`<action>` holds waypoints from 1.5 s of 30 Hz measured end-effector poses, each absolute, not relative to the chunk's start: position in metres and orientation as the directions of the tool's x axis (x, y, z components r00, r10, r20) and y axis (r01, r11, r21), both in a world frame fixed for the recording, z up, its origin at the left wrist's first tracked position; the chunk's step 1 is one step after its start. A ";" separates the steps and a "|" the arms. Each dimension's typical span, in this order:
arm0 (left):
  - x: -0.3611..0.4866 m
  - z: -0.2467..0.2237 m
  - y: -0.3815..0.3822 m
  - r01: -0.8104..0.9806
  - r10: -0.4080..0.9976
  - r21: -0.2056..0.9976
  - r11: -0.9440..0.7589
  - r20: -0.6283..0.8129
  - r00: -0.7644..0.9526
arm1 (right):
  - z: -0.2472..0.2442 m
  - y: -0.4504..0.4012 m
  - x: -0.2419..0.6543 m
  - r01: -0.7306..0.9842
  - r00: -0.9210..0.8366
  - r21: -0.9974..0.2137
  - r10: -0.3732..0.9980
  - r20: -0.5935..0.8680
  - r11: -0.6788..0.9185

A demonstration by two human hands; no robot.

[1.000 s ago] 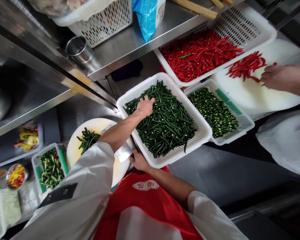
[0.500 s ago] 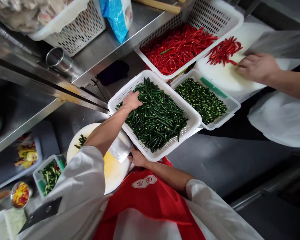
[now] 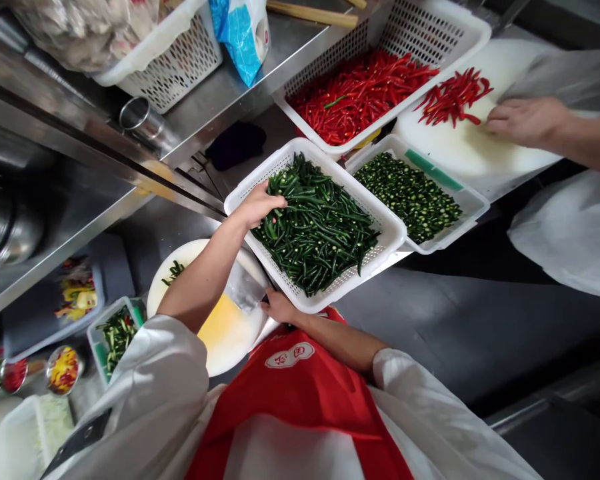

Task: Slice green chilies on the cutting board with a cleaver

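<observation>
My left hand is at the left side of a white perforated basket of whole green chilies. Its fingers curl round some chilies, with the thumb showing on top; the fingertips are partly hidden. Low by the basket's near corner, my right hand is closed on the handle of a cleaver. The broad blade lies over a round white cutting board with a yellow-stained middle. A few green chilies rest on the board's far side, partly behind my left forearm.
A tub of chopped green chilies adjoins the basket. Behind stands a basket of red chilies. At right, a co-worker's hand is beside cut red chilies on another board. A steel shelf edge runs along the left.
My left hand has drawn back toward the basket's left rim, with its fingers curled around chilies. My right hand keeps the cleaver. The whole view has shifted slightly.
</observation>
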State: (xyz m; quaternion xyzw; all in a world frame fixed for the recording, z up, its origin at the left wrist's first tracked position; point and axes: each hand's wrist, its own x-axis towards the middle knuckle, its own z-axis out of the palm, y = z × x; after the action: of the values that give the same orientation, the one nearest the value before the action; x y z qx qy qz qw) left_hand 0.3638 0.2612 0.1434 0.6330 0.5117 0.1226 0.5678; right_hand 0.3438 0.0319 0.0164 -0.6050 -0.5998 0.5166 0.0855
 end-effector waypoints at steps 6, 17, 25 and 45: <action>0.272 0.173 0.242 0.405 0.795 0.869 0.283 -0.449 0.407 | 0.010 0.031 0.344 0.591 -0.295 -0.749 0.784 -0.546 -0.299; 0.025 0.186 0.175 0.566 0.897 0.717 0.406 -0.432 -0.096 | 0.010 0.029 0.344 0.492 -0.313 -0.781 0.759 -0.571 -0.385; -0.007 0.091 0.132 0.936 0.962 0.338 0.097 -0.272 -0.002 | 0.009 0.026 0.342 0.475 -0.297 -0.772 0.749 -0.593 -0.423; -0.028 0.067 0.095 0.879 0.978 0.458 -0.131 -0.085 0.190 | 0.069 -0.025 0.308 0.394 -0.226 -0.842 0.850 -0.476 -0.367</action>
State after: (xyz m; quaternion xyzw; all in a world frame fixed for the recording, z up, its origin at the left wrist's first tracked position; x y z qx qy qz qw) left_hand -0.0276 0.0946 0.0665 0.7428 0.6251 0.1183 0.2085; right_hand 0.3080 -0.0247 0.0691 -0.5903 -0.5270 0.5789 0.1967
